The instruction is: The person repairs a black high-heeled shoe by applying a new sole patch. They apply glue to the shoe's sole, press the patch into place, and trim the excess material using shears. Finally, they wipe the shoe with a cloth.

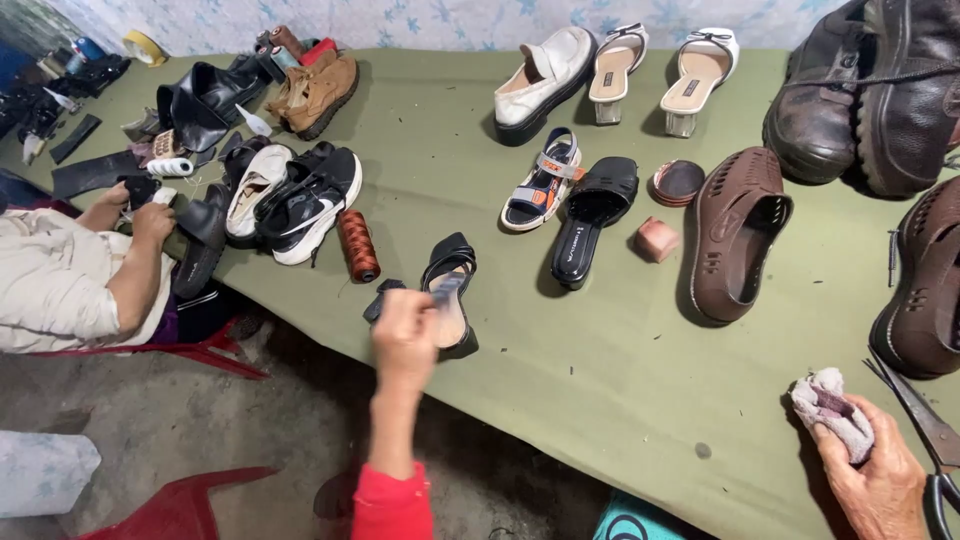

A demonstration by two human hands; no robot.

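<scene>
My left hand [405, 335], at the end of a red sleeve, reaches over the near table edge. Its curled fingers rest on the side of a black heeled sandal [452, 270], and motion blur hides the exact grip. A small black piece [381, 296] lies just left of that hand. At the bottom right, my right hand [875, 480] is closed around a crumpled pinkish-grey rag [832, 408] on the olive-green table cover [600, 380]. Scissors [925, 425] lie right beside this hand.
Many shoes cover the table: brown perforated clogs [738, 235], black boots [860, 90], a white loafer [543, 70], clear-heeled mules [690, 75], sneakers [305, 200]. A spool of rust-coloured thread [357, 245] and a pink block [656, 240] lie among them. At the left a seated person [70, 285] handles a black shoe.
</scene>
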